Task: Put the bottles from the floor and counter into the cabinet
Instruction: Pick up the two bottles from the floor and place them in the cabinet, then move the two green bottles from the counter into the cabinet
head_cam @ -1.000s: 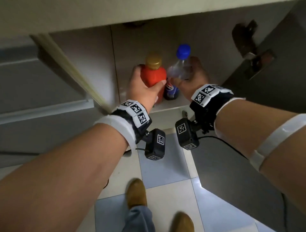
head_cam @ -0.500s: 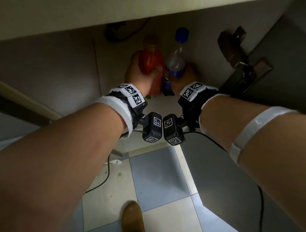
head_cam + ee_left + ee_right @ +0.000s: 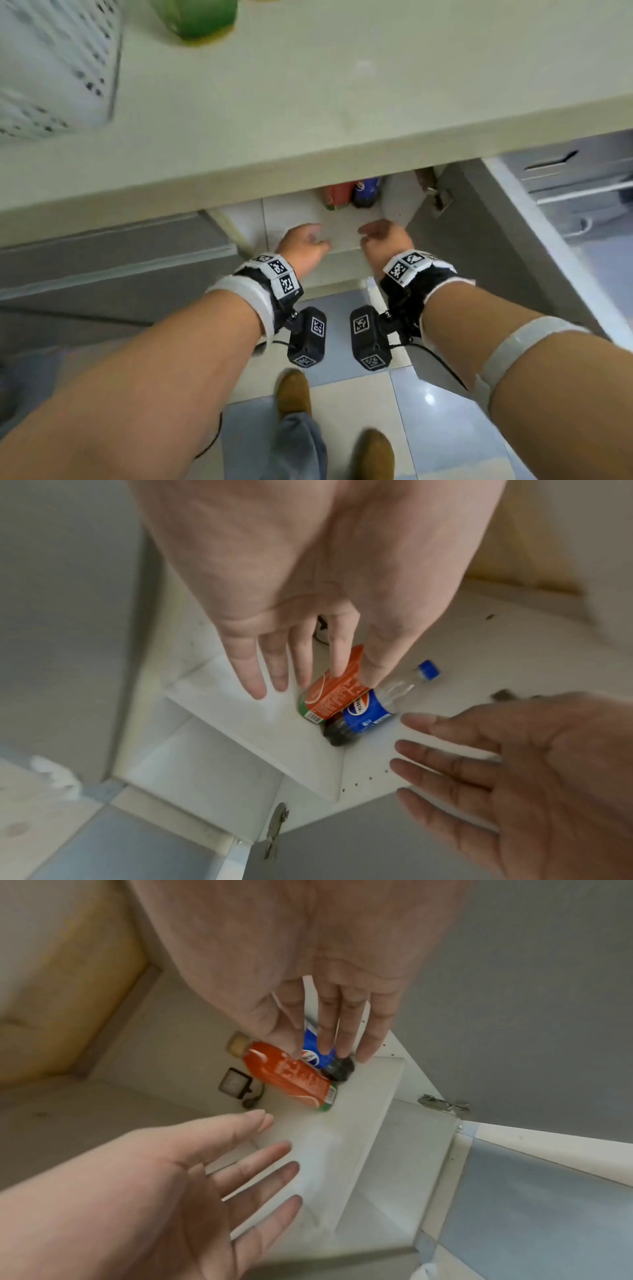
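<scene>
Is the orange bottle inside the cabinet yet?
Yes. The orange bottle stands on the cabinet shelf beside the cola bottle, with both hands off it.

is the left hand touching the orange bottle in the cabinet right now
Apart. The head view shows the left hand in front of the shelf edge, with bare white shelf between it and the orange bottle standing farther back.

Beneath the counter [image 3: 308,113], an orange bottle [image 3: 337,195] and a blue-labelled bottle [image 3: 365,193] stand touching on the cabinet shelf [image 3: 308,212], with left hand [image 3: 301,245] and right hand [image 3: 385,241] empty nearer.
</scene>
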A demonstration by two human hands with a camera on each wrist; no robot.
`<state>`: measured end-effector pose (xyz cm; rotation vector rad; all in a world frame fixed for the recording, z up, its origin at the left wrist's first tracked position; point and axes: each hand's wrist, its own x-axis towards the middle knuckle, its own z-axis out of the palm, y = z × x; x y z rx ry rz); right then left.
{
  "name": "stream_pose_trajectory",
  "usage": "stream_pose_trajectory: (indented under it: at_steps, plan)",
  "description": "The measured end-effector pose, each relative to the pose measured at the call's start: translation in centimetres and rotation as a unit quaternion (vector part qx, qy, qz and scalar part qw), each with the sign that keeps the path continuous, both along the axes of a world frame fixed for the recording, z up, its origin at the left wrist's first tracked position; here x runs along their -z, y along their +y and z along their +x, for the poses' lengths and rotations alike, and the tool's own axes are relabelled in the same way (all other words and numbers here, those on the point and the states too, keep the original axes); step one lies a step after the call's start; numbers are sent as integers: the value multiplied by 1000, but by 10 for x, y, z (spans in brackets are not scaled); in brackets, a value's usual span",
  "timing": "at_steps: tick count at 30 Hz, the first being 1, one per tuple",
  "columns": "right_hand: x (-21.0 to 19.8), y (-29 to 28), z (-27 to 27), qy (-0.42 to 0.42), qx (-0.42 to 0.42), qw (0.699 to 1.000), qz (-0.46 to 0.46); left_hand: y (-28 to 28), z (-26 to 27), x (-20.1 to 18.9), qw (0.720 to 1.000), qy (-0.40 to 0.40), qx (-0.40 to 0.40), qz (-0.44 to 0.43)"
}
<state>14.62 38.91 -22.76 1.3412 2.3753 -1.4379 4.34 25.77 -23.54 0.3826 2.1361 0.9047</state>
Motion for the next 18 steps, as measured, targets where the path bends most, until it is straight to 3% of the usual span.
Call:
stream_pose_trajectory:
  at_steps: [3,7,10,14,18]
  plan:
    - [-87,-28,25,1,-61,998,-21,-27,32,-84,999,18,26,-5]
    - [-201,-32,40,34,-72,995,-56,-32,47,-207,995,64,75,13]
    - [-273,-19,42,72,-78,994,-29,-28,42,-283,988,135,39,61]
    - [-332,5,28,97,-71,993,17,-28,20,-345,970,194,-77,123]
    - [-356,18,-11,90,-93,989,70,-31,-19,-365,933,283,-172,141]
